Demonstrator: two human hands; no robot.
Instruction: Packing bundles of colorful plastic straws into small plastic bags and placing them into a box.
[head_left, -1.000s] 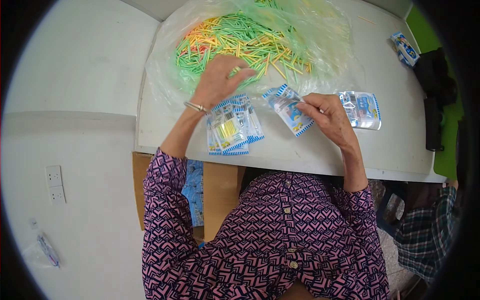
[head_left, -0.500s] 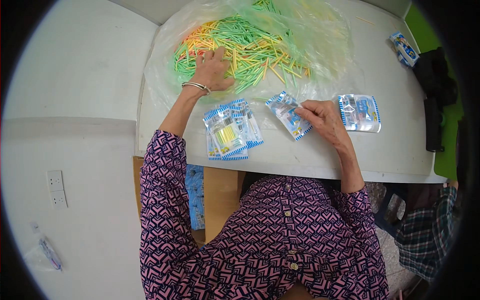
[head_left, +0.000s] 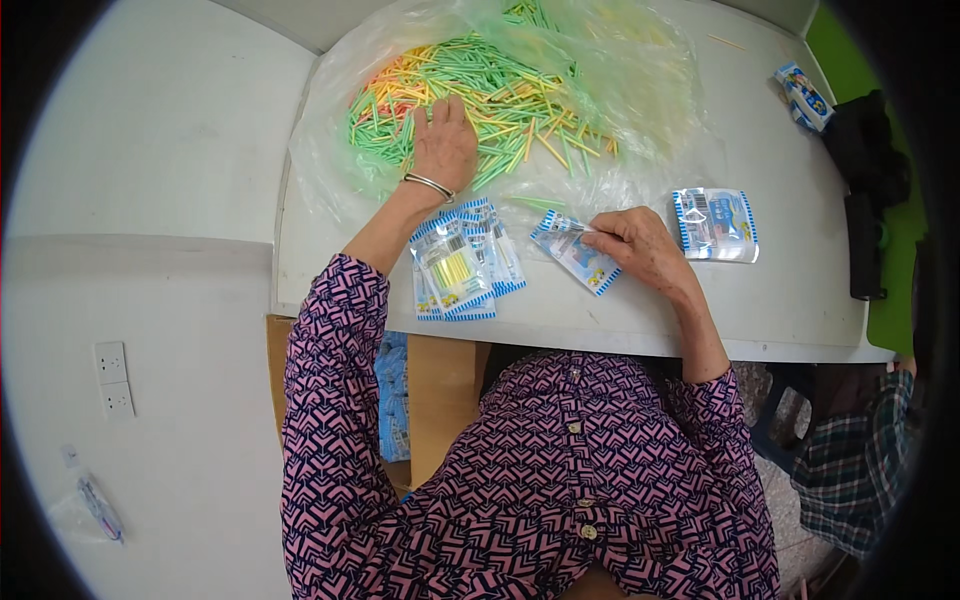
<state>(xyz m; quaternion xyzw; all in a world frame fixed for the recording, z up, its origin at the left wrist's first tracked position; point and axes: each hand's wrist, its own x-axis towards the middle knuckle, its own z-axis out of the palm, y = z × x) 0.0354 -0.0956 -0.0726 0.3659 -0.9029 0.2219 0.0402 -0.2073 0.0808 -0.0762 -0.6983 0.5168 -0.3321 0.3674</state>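
Note:
A heap of thin candy-coloured sticks [head_left: 500, 105], green, yellow and some red, lies on a large clear plastic bag [head_left: 650, 90]. My left hand [head_left: 445, 150], with a bangle at the wrist, rests on the heap's near left part. Its fingers are bent and slightly apart; the fingertips and thumb are partly hidden. Close to the table's front, my right hand [head_left: 640, 245] pinches the edge of a small clear packet [head_left: 580, 260] with blue striped ends. Between my arms lies a pile of similar packets [head_left: 465, 265], the top one showing yellow-green sticks inside.
Another blue-and-clear packet stack [head_left: 718, 225] lies right of my right hand. A blue-white packet [head_left: 804, 98] sits at the far right, beside black objects [head_left: 868, 150]. One loose stick [head_left: 727, 42] lies near the back. A person's checked sleeve [head_left: 850, 480] shows at lower right.
My left hand has shifted right over the heap, and its thumb, spread out before, is now tucked from view. The packet in my right hand has tilted and moved slightly nearer the table's front.

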